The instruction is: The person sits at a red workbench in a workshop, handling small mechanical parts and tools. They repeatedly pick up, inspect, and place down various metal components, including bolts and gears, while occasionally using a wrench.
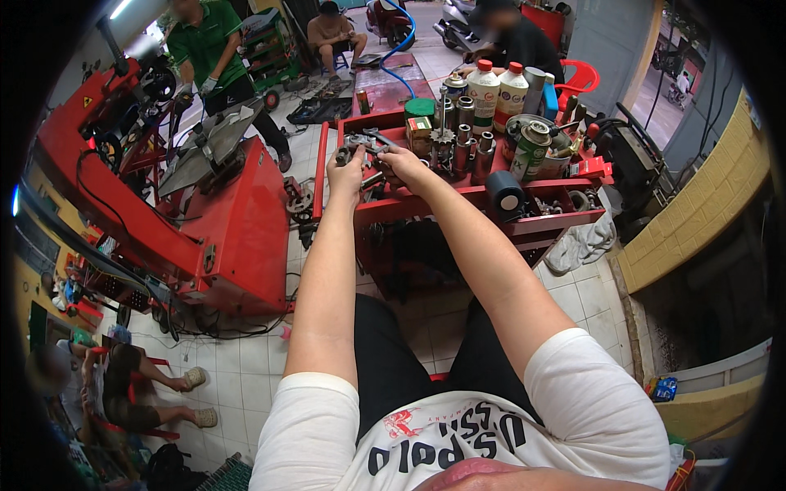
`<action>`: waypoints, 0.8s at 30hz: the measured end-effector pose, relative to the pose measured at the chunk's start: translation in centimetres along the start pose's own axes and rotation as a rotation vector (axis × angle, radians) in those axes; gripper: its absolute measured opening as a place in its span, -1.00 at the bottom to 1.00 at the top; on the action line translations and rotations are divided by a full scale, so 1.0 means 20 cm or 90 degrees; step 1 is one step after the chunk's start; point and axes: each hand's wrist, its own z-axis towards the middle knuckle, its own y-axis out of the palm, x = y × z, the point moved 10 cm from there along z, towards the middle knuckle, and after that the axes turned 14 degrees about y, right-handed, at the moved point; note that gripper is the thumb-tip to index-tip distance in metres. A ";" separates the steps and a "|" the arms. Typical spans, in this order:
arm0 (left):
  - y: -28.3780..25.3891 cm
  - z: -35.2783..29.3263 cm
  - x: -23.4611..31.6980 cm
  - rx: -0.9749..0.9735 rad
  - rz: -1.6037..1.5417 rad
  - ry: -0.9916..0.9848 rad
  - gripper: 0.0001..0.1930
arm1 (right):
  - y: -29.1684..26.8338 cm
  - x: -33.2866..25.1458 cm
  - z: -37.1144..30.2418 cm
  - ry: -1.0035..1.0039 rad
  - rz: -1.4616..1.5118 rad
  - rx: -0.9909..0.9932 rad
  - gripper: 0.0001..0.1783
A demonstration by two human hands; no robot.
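Note:
My left hand (347,173) is closed around a small dark grey metal piece (342,155), over the left end of a red tool cart (393,207). Just right of it, my right hand (405,170) has its fingers curled by a grey metal bar-like part (385,143); the hand hides what lies in its grip. Loose metal parts lie in the tray around both hands. Beyond my right hand stand a small box (419,135), a toothed metal gear (443,147) and several upright steel sockets (464,147).
Two white bottles with red caps (485,96), a green spray can (530,151) and a dark cylinder (505,194) crowd the cart's right side. A large red machine (237,221) stands left. A co-worker in green (209,45) works behind it; another person in black (524,49) sits beyond the cart.

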 end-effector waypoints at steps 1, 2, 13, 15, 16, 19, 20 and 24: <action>0.00 0.00 -0.01 0.004 0.011 0.001 -0.92 | -0.01 0.00 0.00 0.000 0.003 0.008 -0.81; -0.01 0.00 -0.01 0.009 0.022 0.003 -0.90 | -0.01 0.01 0.00 0.001 0.006 0.016 -0.81; 0.03 -0.03 0.03 -0.010 0.032 0.006 -0.93 | -0.03 0.05 0.02 0.040 0.028 0.005 -0.84; 0.05 -0.03 0.04 -0.021 0.032 0.010 -0.94 | -0.01 0.05 0.02 0.061 0.022 -0.031 -0.81; 0.03 -0.03 0.05 -0.027 0.033 0.015 -0.94 | 0.01 0.07 0.01 0.092 0.037 -0.025 -0.79; 0.04 -0.02 0.06 -0.057 0.023 0.032 -0.94 | 0.03 0.12 0.00 0.168 0.089 -0.028 -0.75; 0.04 -0.02 0.06 -0.069 0.017 0.038 -0.93 | 0.04 0.11 0.00 0.181 0.113 -0.047 -0.74; 0.06 -0.04 0.08 -0.054 0.021 0.024 -0.94 | 0.04 0.11 -0.02 0.196 0.161 -0.113 -0.72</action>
